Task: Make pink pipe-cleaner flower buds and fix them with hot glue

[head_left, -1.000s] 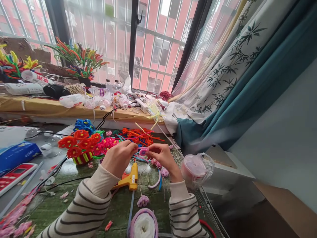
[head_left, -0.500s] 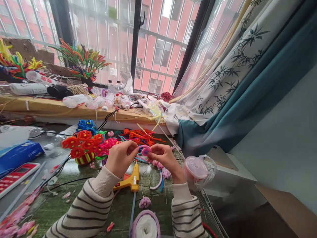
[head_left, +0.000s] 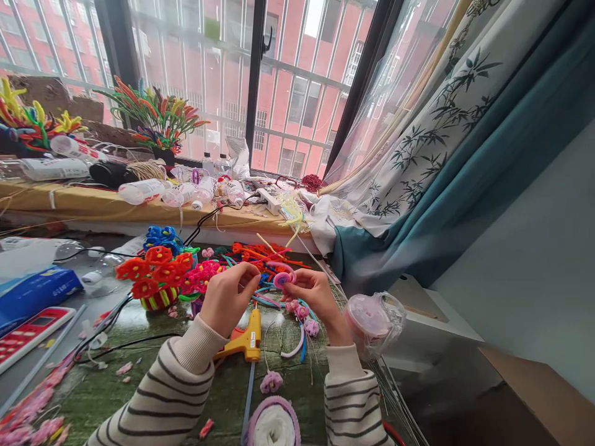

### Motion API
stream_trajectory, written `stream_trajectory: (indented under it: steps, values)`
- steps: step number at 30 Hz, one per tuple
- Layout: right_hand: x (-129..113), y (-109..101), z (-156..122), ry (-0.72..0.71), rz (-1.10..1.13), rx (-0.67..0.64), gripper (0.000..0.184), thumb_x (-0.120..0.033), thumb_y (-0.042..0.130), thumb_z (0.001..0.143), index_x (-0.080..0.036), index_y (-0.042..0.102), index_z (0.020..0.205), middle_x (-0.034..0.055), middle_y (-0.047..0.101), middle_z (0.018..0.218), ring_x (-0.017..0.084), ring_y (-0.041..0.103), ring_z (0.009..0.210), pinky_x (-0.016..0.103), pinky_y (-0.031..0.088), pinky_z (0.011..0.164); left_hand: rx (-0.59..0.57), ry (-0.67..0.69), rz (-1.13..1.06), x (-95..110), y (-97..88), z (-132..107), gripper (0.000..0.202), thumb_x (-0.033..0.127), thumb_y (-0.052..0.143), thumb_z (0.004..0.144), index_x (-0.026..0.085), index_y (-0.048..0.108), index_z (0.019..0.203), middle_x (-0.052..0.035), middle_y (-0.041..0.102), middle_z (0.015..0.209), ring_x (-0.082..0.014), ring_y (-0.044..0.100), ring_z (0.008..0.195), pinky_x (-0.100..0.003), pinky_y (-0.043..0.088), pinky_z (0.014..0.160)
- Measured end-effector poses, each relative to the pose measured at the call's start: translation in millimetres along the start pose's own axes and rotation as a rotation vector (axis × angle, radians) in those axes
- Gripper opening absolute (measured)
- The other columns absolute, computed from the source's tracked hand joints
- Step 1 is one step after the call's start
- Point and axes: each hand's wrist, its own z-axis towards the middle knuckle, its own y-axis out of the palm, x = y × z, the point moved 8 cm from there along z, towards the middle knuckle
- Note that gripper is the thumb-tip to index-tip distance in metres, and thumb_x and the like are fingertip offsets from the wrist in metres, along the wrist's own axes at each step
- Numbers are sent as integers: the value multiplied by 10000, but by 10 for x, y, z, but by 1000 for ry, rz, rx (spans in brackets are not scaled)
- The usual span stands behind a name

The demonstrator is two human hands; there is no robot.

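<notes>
My right hand point(head_left: 318, 296) pinches a small coil of pink and purple pipe cleaner point(head_left: 282, 280) between thumb and fingers. From the coil a loose pink tail curves up and over it. Just left of the coil, my left hand point(head_left: 230, 294) has its thumb and forefinger pressed together, apart from the coil, with nothing showing between them. A yellow hot glue gun point(head_left: 251, 337) lies on the table below the hands. Pink and lilac pipe-cleaner flowers point(head_left: 302, 311) lie under my right hand, and a single lilac flower point(head_left: 271, 381) sits nearer me.
A white roll with a lilac rim point(head_left: 274, 427) stands at the front. Potted orange flowers point(head_left: 160, 272) are at the left, beside a red calculator point(head_left: 35, 331). Orange pipe cleaners point(head_left: 260, 253) lie behind the hands. A wrapped plastic tub point(head_left: 369, 316) stands at the right.
The coil has moved a little to the right with my right hand, away from my left fingertips. Its tail, earlier reaching my left fingers, now curls free above it.
</notes>
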Motion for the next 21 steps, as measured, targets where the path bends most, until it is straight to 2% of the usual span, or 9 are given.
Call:
stream_trajectory:
  steps: [2, 5, 7, 9, 12, 15, 21]
  values:
    - [6, 20, -10, 25, -32, -29, 352, -454, 841, 623, -175, 664, 744, 6, 703, 645, 175, 678, 558, 269, 543, 537, 49, 91, 88, 107, -46, -14, 218, 310, 478, 905, 174, 630, 829, -28, 696, 767, -139, 637, 627, -231, 482, 592]
    - [24, 57, -20, 60, -96, -73, 355, -452, 838, 627, -164, 686, 766, 6, 699, 648, 165, 671, 549, 265, 540, 543, 82, 276, 272, 282, -34, -58, 226, 291, 462, 957, 180, 654, 996, -59, 698, 958, -178, 657, 815, -261, 487, 689]
    - [32, 78, -22, 70, -129, -92, 356, -450, 839, 626, -158, 694, 770, 4, 696, 657, 163, 672, 559, 265, 544, 557, 70, 378, 387, 356, 23, -88, 230, 286, 467, 971, 194, 668, 1032, -62, 693, 988, -204, 638, 879, -280, 476, 713]
    - [35, 100, -21, 71, -152, -110, 348, -442, 839, 630, -153, 703, 768, 7, 696, 676, 160, 670, 578, 263, 546, 568, 37, 417, 469, 367, 83, -99, 229, 272, 471, 973, 200, 689, 969, -55, 693, 939, -207, 617, 841, -292, 461, 705]
    - [32, 122, -15, 62, -170, -121, 340, -437, 840, 634, -146, 709, 750, 6, 685, 660, 147, 647, 570, 256, 538, 560, 5, 389, 539, 319, 118, -85, 246, 261, 477, 967, 191, 685, 856, -51, 686, 869, -210, 603, 782, -313, 441, 698]
    - [29, 133, -11, 58, -174, -120, 348, -446, 838, 636, -142, 708, 743, 6, 677, 636, 144, 635, 558, 256, 529, 554, -24, 316, 529, 238, 120, -63, 248, 276, 475, 958, 178, 660, 825, -63, 684, 852, -219, 620, 765, -322, 444, 691]
    - [31, 134, -10, 54, -103, -106, 348, -430, 837, 652, -137, 689, 769, 22, 698, 645, 153, 665, 562, 242, 513, 537, -109, 147, 274, 52, 171, -36, 240, 309, 442, 955, 172, 608, 848, -43, 709, 765, -192, 664, 669, -281, 447, 613]
